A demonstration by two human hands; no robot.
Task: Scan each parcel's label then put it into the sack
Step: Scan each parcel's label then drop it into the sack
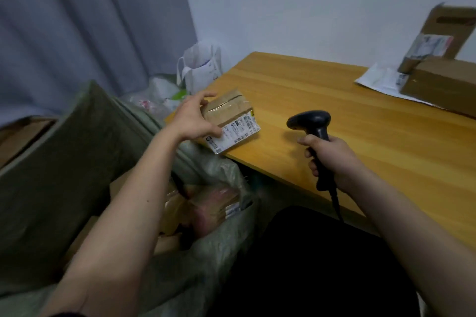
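Head view: left hand (192,118) grips small parcel (231,117) at table (360,136) corner, label up; right hand (332,159) clasps scanner (313,126) aimed toward it. Several parcels already in sack (221,247) below; more boxes (443,80) wait at far right.

We are holding a small parcel (230,117) at the near left corner of the table (334,110), our left hand (192,121) gripping its left end, the thumb lying on its label (233,134). Right of those fingers, apart from the parcel, our right hand (332,159) is gripping the scanner (313,126) over the table's front edge. Below and left of the left hand, the sack (213,247) is standing beside the table with parcels in it. Far beyond the right fingers, more parcels (443,80) are lying at the table's back.
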